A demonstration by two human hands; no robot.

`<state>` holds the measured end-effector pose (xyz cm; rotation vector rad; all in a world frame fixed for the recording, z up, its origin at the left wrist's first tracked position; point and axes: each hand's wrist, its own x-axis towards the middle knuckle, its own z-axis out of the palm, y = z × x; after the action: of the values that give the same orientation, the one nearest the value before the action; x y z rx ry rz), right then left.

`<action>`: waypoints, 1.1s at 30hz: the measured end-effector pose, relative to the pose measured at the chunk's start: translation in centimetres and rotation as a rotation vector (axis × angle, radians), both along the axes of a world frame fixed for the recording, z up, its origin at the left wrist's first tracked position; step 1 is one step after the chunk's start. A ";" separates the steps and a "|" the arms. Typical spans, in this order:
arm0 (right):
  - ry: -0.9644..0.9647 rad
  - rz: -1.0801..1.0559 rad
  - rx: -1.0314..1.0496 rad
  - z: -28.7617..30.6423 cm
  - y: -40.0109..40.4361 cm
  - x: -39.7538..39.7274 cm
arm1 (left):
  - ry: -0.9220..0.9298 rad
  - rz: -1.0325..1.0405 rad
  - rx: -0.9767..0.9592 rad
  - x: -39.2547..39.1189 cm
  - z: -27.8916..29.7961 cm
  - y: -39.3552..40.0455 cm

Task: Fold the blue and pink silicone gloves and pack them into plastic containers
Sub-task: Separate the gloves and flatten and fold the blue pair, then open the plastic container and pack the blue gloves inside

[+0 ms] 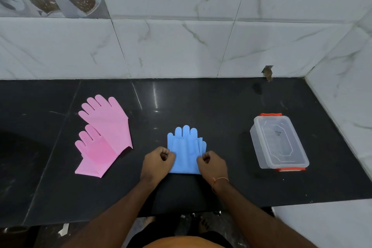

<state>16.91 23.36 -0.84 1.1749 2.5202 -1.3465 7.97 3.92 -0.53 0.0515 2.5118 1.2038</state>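
Observation:
The blue silicone gloves [186, 148] lie stacked on the black counter, fingers pointing away from me, with the sides folded inward. My left hand [158, 160] pinches their left edge and my right hand [213, 164] pinches their right edge, both fists closed on the material. Two pink silicone gloves [104, 133] lie flat and overlapping to the left, untouched. A clear plastic container [278, 143] with its lid on and orange clips stands to the right.
The black counter [211, 106] ends at a marble-tiled wall behind and on the right. A dark sink basin [18, 153] lies at the far left. The counter's front edge runs just below my forearms.

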 end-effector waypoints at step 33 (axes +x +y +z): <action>0.383 -0.716 -0.066 2.3 5.2 12.9 | 0.375 -0.667 0.127 -2.0 6.6 18.7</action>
<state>29.81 28.53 1.51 2.1056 2.3218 -1.9339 5.97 22.64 6.05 1.1397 2.3755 1.1213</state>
